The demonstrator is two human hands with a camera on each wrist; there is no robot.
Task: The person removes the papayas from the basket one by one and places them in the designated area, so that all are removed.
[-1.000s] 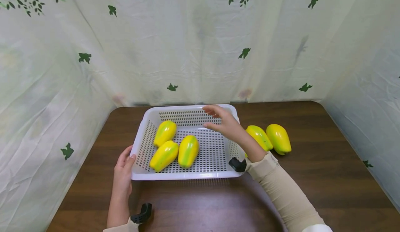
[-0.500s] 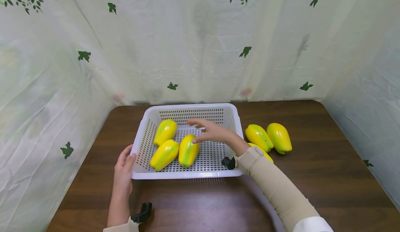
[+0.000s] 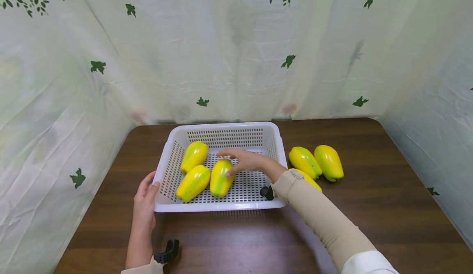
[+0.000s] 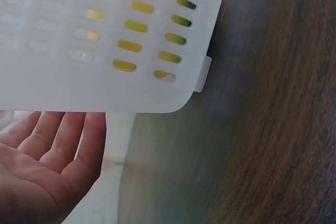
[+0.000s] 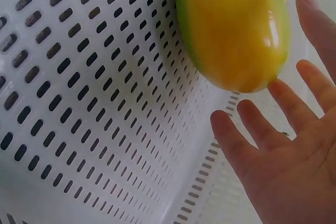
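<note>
- We see the left hand [image 3: 144,202] gripping the white basket [image 3: 221,206] at its left rim, near the front corner, with the thumb over the edge and the other fingers on the outside.
- In the left wrist view, the rim hides those fingertips from us, and yellow and green show through the slots in the basket wall.
- We see the right hand [image 3: 248,161] inside the basket's space, grasping nothing, its fingers spread around the upper part of the middle fruit [image 3: 220,181].
- One fingertip meets the fruit's outline in the right wrist view; we cannot tell whether it touches the skin.
- The middle fruit, yellow with a green streak, lies on the slotted floor of the basket, just beside the front left fruit [image 3: 193,183].
- Behind that one we find the back left fruit [image 3: 194,156], close to the basket's left wall.
- To the right of the basket, two fruits [image 3: 305,161] lie side by side on the brown table [image 3: 221,245].
- Near them we make out a third loose fruit [image 3: 309,179], partly hidden by the beige right sleeve [image 3: 321,220].
- Beyond the table, we have a pale curtain [image 3: 236,60] with green leaf shapes.
</note>
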